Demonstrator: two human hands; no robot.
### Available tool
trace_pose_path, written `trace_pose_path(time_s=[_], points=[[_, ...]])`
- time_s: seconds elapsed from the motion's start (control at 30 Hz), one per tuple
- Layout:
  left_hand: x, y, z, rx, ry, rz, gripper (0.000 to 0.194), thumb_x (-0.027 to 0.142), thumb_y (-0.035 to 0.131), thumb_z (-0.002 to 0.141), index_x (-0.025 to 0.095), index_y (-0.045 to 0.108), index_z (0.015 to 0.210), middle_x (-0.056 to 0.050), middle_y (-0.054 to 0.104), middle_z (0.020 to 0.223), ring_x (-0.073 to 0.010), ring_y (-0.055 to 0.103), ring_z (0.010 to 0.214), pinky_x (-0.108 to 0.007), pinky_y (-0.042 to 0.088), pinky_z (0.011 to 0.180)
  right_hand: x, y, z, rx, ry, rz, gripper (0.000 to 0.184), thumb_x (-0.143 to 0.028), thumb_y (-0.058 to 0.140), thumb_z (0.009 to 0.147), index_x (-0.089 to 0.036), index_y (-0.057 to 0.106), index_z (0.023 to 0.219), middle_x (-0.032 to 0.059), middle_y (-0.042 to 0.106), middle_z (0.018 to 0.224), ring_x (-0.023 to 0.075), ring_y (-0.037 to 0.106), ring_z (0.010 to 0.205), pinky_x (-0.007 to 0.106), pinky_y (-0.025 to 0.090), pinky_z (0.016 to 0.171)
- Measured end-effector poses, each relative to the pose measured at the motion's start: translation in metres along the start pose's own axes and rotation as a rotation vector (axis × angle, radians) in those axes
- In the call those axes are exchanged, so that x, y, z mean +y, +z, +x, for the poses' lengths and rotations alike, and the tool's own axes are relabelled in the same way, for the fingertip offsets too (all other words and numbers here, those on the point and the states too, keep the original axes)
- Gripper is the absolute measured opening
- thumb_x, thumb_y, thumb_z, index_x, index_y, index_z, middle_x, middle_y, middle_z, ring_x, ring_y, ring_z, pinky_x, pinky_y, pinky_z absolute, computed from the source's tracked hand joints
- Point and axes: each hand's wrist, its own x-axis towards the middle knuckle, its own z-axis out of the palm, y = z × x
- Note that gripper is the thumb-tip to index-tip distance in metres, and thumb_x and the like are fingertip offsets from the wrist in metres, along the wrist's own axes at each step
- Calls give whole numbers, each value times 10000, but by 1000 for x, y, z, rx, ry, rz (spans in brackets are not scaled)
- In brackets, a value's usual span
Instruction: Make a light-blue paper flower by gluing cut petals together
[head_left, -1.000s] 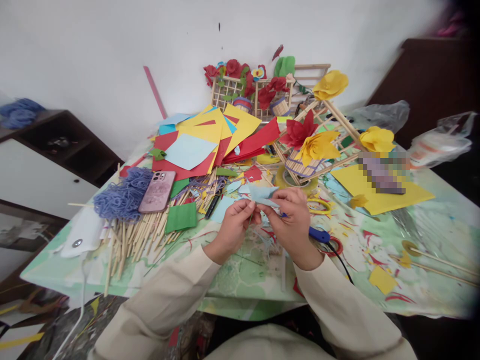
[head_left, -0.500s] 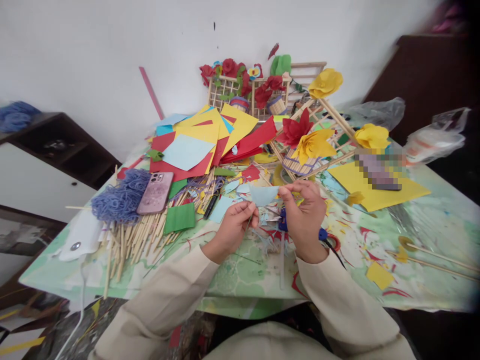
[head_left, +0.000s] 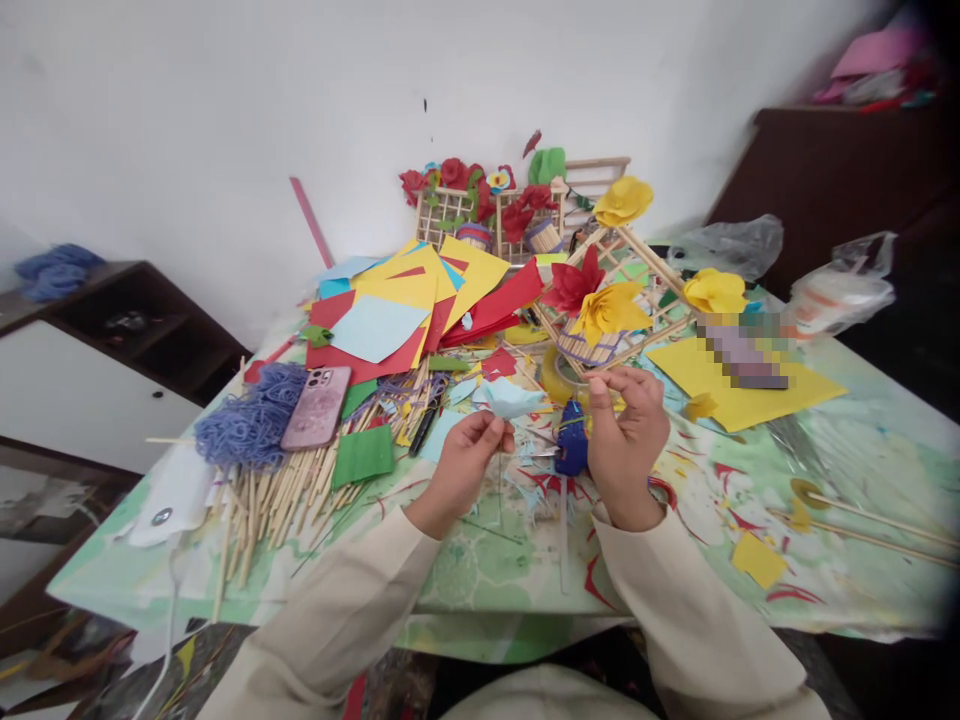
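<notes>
My left hand [head_left: 471,455] is closed in a pinch at the base of a light blue paper petal piece [head_left: 514,400], which flares up above the fingers. A thin stem [head_left: 500,495] hangs below the same pinch. My right hand [head_left: 630,440] is to the right, apart from the paper, with thumb and forefinger pressed together; anything between them is too small to make out. Between the hands lies a blue glue gun [head_left: 571,442] with a whitish glue stick [head_left: 564,540] pointing toward me. Red scissor handles [head_left: 664,490] show partly behind my right wrist.
Coloured paper sheets [head_left: 379,328], purple yarn [head_left: 251,415], a pink phone [head_left: 316,408] and thin wooden sticks [head_left: 277,510] cover the left. Paper flowers [head_left: 607,310] on wooden lattices stand behind. A tape roll [head_left: 559,375] and paper scraps [head_left: 759,558] lie around.
My right hand has let go of the blue paper's right edge and moved away to the right. The paper now looks more curled in my left hand. The view has tilted slightly upward.
</notes>
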Motion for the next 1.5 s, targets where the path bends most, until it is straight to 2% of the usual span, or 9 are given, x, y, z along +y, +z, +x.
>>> trace_pose_path(time_s=[0.23,0.37,0.53,0.67,0.83,0.93,1.17,1.33,1.5], points=[[0,-18,7,62,492,442,135,310,727,662,192,662,652,-21,670,693,-173,597,695,-316,470,716,4,-1,-4,-31,-26,80,208,-325,490,863,-193,594,741,27,562,812,186,528,845,362,395,802],[4,-23,7,78,623,503,78,293,691,698,217,677,694,-24,674,713,-191,612,710,-358,488,768,4,0,-7,-61,-26,123,228,-336,468,870,-199,557,711,29,552,802,191,512,840,373,382,797],[5,-25,7,27,691,544,155,336,595,782,232,696,727,-44,684,735,-216,631,755,-394,500,805,-2,1,-13,-215,-18,247,299,-329,428,891,-198,588,675,25,567,794,187,529,837,362,385,775],[-1,-26,7,-4,676,586,172,332,573,796,232,700,740,-43,681,711,-200,623,696,-367,518,741,-5,2,-18,-283,-67,333,340,-353,375,907,-212,674,824,35,589,871,200,539,903,383,385,809],[-6,-26,8,8,610,662,158,330,618,756,203,690,695,-43,682,706,-185,614,670,-332,515,681,-7,-3,-16,-198,-74,349,379,-356,352,913,-213,698,858,47,583,896,199,541,908,390,396,824],[-2,-23,10,70,597,666,123,309,691,684,196,677,639,-33,689,705,-185,622,693,-331,506,703,-7,-5,-13,-118,-15,278,299,-316,408,900,-204,683,862,44,585,888,194,542,916,379,397,835],[0,-22,18,244,343,388,166,345,697,688,183,708,723,-32,710,724,-175,628,694,-327,495,710,-4,-2,-10,-117,-38,139,210,-283,473,870,-197,626,755,33,601,806,188,558,855,365,417,810],[0,-36,23,308,551,478,116,297,735,635,205,692,692,-19,709,764,-191,616,748,-362,488,787,-5,1,-13,-97,-132,55,111,-258,587,787,-217,626,692,19,597,782,192,551,833,385,407,825],[3,-47,24,213,686,529,96,310,695,690,215,699,699,-37,681,739,-193,608,723,-377,493,774,-3,1,-15,-95,-157,93,122,-229,553,818,-215,615,714,14,633,790,185,565,835,380,403,838]])
